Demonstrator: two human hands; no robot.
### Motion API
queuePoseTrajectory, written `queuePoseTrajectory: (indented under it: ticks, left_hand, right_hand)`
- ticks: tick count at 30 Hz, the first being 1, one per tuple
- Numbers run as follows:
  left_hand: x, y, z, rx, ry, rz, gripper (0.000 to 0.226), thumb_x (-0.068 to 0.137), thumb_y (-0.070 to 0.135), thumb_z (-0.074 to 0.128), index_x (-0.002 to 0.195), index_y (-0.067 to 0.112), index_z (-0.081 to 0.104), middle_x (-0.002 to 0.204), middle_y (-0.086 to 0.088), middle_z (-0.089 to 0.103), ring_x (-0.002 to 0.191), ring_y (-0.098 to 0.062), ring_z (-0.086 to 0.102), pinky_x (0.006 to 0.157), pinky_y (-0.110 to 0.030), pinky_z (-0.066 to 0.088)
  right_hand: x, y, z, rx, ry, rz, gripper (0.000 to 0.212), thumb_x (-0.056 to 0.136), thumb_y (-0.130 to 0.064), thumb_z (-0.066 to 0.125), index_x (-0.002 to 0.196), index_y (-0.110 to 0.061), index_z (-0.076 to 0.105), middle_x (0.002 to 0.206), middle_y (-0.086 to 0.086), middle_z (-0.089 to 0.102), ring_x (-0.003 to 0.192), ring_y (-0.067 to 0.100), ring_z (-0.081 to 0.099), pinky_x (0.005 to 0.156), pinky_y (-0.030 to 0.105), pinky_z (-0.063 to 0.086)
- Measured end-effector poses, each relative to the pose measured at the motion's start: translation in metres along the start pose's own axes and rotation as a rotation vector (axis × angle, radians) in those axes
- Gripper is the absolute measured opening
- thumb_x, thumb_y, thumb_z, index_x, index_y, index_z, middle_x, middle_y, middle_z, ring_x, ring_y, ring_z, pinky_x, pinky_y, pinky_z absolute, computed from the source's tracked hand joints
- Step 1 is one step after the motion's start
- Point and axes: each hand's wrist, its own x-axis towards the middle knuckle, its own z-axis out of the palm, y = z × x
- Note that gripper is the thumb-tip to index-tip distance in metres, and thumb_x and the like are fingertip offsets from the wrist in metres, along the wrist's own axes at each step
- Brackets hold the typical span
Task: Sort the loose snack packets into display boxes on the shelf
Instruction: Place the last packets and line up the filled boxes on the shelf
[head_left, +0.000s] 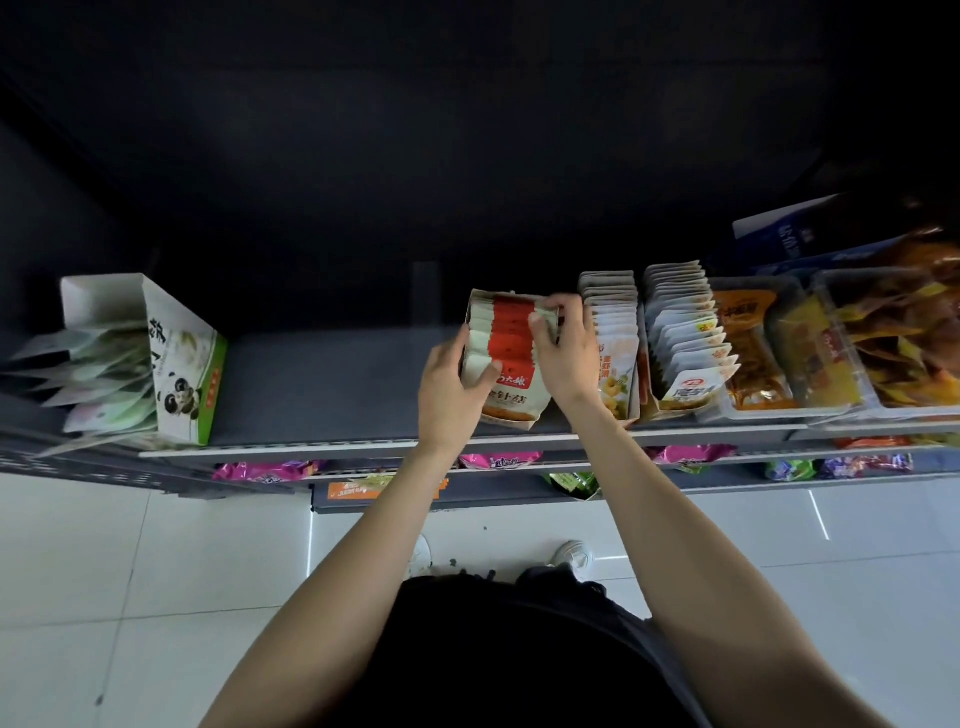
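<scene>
A row of red-and-white snack packets (511, 340) stands in a low display box (511, 420) at the middle of the shelf. My left hand (452, 387) grips the left side of the row, thumb across the front packets. My right hand (566, 345) grips the right side, with its fingers curled over the packet tops near the back. To the left, a white-and-green panda box (182, 374) stands tilted, and pale green packets (104, 374) spill out of its left side.
To the right stand two boxes of white-and-yellow packets (613, 338) (685, 338) and clear tubs of orange snacks (753, 353) (893, 343). Bare grey shelf (322, 384) lies between the panda box and my hands. Lower shelves hold purple and green bags (270, 470). White floor tiles are below.
</scene>
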Motion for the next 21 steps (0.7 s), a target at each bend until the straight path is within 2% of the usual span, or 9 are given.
queuePoseTrajectory:
  ticks: [2, 4, 7, 9, 12, 15, 17, 18, 21]
  left_hand:
    - [0.003, -0.002, 0.001, -0.030, 0.008, -0.031, 0.057, 0.087, 0.037, 0.064, 0.140, 0.026, 0.043, 0.124, -0.001, 0.050, 0.112, -0.017, 0.055, 0.096, -0.040, 0.048]
    - [0.005, -0.004, 0.001, -0.063, 0.011, -0.055, 0.057, 0.086, 0.041, 0.065, 0.138, 0.028, 0.045, 0.126, 0.001, 0.052, 0.112, -0.016, 0.055, 0.095, -0.040, 0.049]
    - [0.007, -0.006, 0.002, -0.071, 0.047, -0.049, 0.053, 0.085, 0.044, 0.064, 0.134, 0.027, 0.051, 0.125, 0.004, 0.059, 0.111, -0.011, 0.057, 0.094, -0.037, 0.050]
    - [0.010, -0.004, 0.004, -0.060, 0.097, -0.039, 0.046, 0.084, 0.043, 0.066, 0.127, 0.027, 0.057, 0.115, 0.007, 0.066, 0.103, -0.007, 0.061, 0.091, -0.035, 0.052]
    - [0.020, 0.002, 0.003, -0.049, 0.180, -0.070, 0.033, 0.081, 0.039, 0.071, 0.111, 0.025, 0.065, 0.097, 0.011, 0.070, 0.087, -0.003, 0.064, 0.085, -0.032, 0.053]
    - [0.033, 0.007, 0.001, -0.022, 0.175, -0.106, 0.031, 0.079, 0.043, 0.072, 0.100, 0.022, 0.063, 0.083, 0.014, 0.065, 0.070, 0.004, 0.058, 0.070, -0.018, 0.050]
    - [0.041, 0.008, 0.000, -0.004, 0.164, -0.097, 0.037, 0.077, 0.048, 0.072, 0.099, 0.021, 0.061, 0.079, 0.017, 0.060, 0.067, 0.003, 0.055, 0.066, -0.018, 0.047]
    - [0.045, 0.008, 0.000, 0.007, 0.166, -0.081, 0.040, 0.076, 0.049, 0.072, 0.101, 0.020, 0.060, 0.083, 0.016, 0.059, 0.071, 0.001, 0.056, 0.068, -0.020, 0.048]
    - [0.057, 0.007, -0.002, -0.016, 0.121, -0.054, 0.053, 0.077, 0.046, 0.072, 0.122, 0.022, 0.054, 0.114, 0.008, 0.054, 0.097, -0.007, 0.055, 0.083, -0.026, 0.047]
  right_hand:
    - [-0.006, 0.009, -0.008, 0.151, -0.083, 0.036, 0.033, 0.095, -0.032, 0.052, 0.125, -0.018, 0.046, 0.124, 0.002, 0.050, 0.106, 0.016, 0.053, 0.086, 0.041, 0.051]
    - [-0.014, 0.021, -0.016, 0.299, -0.222, 0.043, 0.054, 0.089, -0.043, 0.060, 0.134, -0.023, 0.039, 0.131, -0.001, 0.049, 0.117, 0.012, 0.051, 0.093, 0.038, 0.051]
    - [-0.021, 0.031, -0.022, 0.164, -0.330, -0.062, 0.080, 0.078, -0.047, 0.071, 0.143, -0.028, 0.029, 0.139, -0.001, 0.040, 0.126, 0.010, 0.044, 0.098, 0.026, 0.044]
    - [-0.019, 0.029, -0.019, 0.082, -0.261, -0.074, 0.076, 0.079, -0.036, 0.074, 0.141, -0.023, 0.032, 0.135, 0.000, 0.042, 0.119, 0.009, 0.046, 0.093, 0.021, 0.045]
    - [-0.012, 0.020, -0.011, 0.117, -0.119, -0.015, 0.061, 0.080, -0.031, 0.074, 0.128, -0.016, 0.040, 0.121, 0.001, 0.047, 0.106, 0.013, 0.050, 0.084, 0.033, 0.051]
    - [-0.004, 0.013, -0.004, 0.120, -0.067, 0.032, 0.053, 0.082, -0.029, 0.072, 0.121, -0.011, 0.042, 0.111, 0.002, 0.047, 0.101, 0.017, 0.048, 0.078, 0.035, 0.048]
    - [0.001, 0.008, -0.003, 0.114, -0.041, 0.054, 0.050, 0.084, -0.029, 0.070, 0.120, -0.009, 0.041, 0.106, 0.002, 0.047, 0.096, 0.016, 0.047, 0.073, 0.031, 0.042]
    - [0.003, 0.006, -0.004, 0.106, -0.041, 0.077, 0.050, 0.086, -0.030, 0.068, 0.122, -0.009, 0.040, 0.105, 0.002, 0.047, 0.093, 0.015, 0.046, 0.073, 0.029, 0.039]
    - [0.011, 0.003, -0.006, 0.013, -0.098, 0.101, 0.048, 0.090, -0.034, 0.061, 0.129, -0.015, 0.041, 0.111, 0.002, 0.046, 0.095, 0.012, 0.044, 0.073, 0.028, 0.037]
